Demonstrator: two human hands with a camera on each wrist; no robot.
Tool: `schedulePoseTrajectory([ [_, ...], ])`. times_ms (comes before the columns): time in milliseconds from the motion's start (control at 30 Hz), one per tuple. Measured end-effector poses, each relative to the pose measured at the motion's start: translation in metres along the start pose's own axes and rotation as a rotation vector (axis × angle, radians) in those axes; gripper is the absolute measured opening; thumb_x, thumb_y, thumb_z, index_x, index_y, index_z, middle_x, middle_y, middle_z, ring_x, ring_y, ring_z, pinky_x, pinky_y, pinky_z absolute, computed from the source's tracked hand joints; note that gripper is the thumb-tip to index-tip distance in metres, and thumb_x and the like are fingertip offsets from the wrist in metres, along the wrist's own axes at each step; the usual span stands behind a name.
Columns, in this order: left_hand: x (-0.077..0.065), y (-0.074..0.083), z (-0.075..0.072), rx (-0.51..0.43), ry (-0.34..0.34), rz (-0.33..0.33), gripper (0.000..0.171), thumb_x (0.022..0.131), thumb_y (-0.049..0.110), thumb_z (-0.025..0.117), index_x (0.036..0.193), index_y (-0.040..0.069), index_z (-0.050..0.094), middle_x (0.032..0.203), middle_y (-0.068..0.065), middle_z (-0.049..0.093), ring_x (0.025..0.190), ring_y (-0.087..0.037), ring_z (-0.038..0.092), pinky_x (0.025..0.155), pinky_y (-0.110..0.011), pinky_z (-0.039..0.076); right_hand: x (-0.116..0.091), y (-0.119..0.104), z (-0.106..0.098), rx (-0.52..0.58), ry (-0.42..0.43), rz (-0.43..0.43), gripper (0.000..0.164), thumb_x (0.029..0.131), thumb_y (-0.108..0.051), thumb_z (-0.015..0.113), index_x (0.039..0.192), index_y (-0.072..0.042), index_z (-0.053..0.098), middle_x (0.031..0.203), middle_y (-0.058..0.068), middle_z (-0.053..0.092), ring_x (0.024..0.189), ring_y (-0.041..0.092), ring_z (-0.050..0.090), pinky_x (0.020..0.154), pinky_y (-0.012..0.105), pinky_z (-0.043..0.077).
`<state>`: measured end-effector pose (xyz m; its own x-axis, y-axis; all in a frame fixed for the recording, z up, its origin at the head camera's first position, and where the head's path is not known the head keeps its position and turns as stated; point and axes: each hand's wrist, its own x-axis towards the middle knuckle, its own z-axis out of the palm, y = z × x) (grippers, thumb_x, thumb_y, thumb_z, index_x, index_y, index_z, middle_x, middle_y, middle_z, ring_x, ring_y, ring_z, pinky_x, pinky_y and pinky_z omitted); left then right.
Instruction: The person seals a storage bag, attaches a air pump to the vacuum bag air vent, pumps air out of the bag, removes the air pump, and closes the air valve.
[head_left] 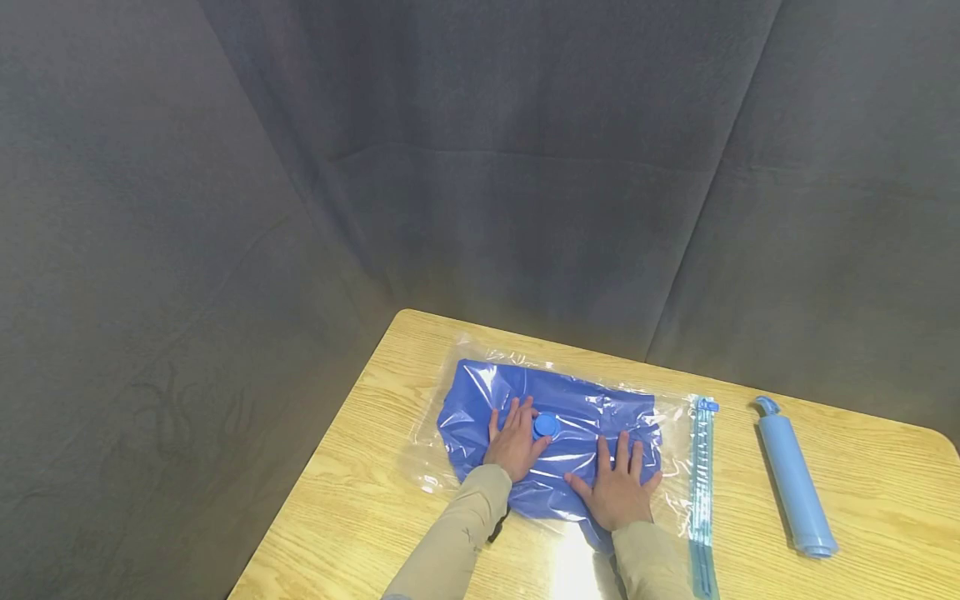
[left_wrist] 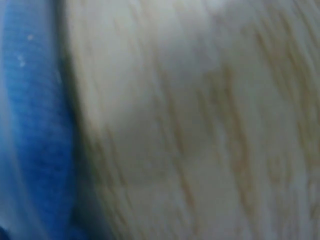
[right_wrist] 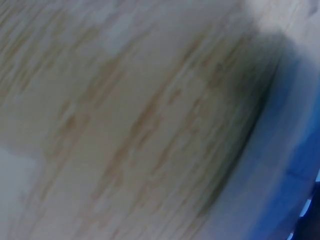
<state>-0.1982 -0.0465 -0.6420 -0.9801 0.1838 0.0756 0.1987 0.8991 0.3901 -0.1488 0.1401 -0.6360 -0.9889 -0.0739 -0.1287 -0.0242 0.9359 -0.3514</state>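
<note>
A clear vacuum storage bag point(head_left: 678, 483) lies flat on the wooden table with folded blue cloth point(head_left: 562, 392) inside it. Near the middle of the bag is a round blue valve cap point(head_left: 546, 425). My left hand point(head_left: 512, 446) rests on the bag just left of the cap, its fingers beside it. Farther right, my right hand point(head_left: 618, 492) lies with spread fingers on the plastic over the cloth. Both wrist views are close and blurred, showing table grain and the blue edge of the filled bag point(left_wrist: 37, 125).
A light blue hand pump point(head_left: 797, 483) lies to the right of the bag. Along the bag's right end runs a teal zip strip with a blue slider point(head_left: 707, 406). Grey curtains point(head_left: 525, 208) hang behind the wooden table point(head_left: 330, 483) and to its left.
</note>
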Motion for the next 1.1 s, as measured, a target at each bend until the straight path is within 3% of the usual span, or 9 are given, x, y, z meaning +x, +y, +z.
schedulePoseTrajectory([
  [133,0.0000,-0.0005,0.0011,0.013,-0.022,0.006,0.053,0.095,0.042,0.056,0.143,0.024,0.040,0.157,-0.006,0.033,0.147,-0.029,0.025,0.117,-0.060,0.013,0.0001,-0.0001,0.0003,-0.003,0.001,0.000,0.093,0.087,-0.065,0.053,0.150,-0.002,0.026,0.158,0.030,0.005,0.144,0.054,0.003,0.102,0.081,0.006],
  [300,0.0002,-0.0007,0.0005,0.031,-0.065,-0.003,0.048,0.097,0.043,0.051,0.143,0.034,0.040,0.159,-0.004,0.029,0.149,-0.028,0.021,0.117,-0.061,0.011,0.0002,-0.0002,0.0008,-0.004,0.008,-0.001,0.093,0.087,-0.064,0.053,0.150,-0.002,0.028,0.158,0.030,0.006,0.144,0.054,0.004,0.102,0.081,0.007],
  [467,0.0000,0.0001,-0.0005,0.005,-0.070,-0.011,0.044,0.096,0.041,0.053,0.139,0.031,0.045,0.158,-0.005,0.030,0.149,-0.028,0.020,0.117,-0.060,0.011,0.0004,-0.0001,0.0015,-0.002,0.011,0.004,0.093,0.086,-0.065,0.053,0.150,-0.002,0.028,0.158,0.030,0.007,0.144,0.053,0.005,0.103,0.081,0.007],
  [800,0.0001,0.0006,0.0005,-0.013,-0.016,-0.009,0.045,0.094,0.040,0.058,0.129,0.016,0.047,0.156,-0.006,0.035,0.147,-0.028,0.026,0.117,-0.059,0.014,-0.0006,-0.0008,-0.0004,0.006,0.001,0.009,0.093,0.087,-0.065,0.053,0.150,-0.002,0.027,0.158,0.030,0.005,0.144,0.053,0.003,0.103,0.081,0.006],
  [1100,-0.0014,0.0018,-0.0006,-0.010,0.002,-0.011,0.041,0.094,0.041,0.058,0.122,0.013,0.047,0.156,-0.006,0.035,0.147,-0.028,0.027,0.117,-0.058,0.014,-0.0007,-0.0006,-0.0006,0.010,0.009,0.006,0.092,0.087,-0.064,0.054,0.150,-0.002,0.028,0.158,0.029,0.006,0.144,0.053,0.004,0.103,0.080,0.006],
])
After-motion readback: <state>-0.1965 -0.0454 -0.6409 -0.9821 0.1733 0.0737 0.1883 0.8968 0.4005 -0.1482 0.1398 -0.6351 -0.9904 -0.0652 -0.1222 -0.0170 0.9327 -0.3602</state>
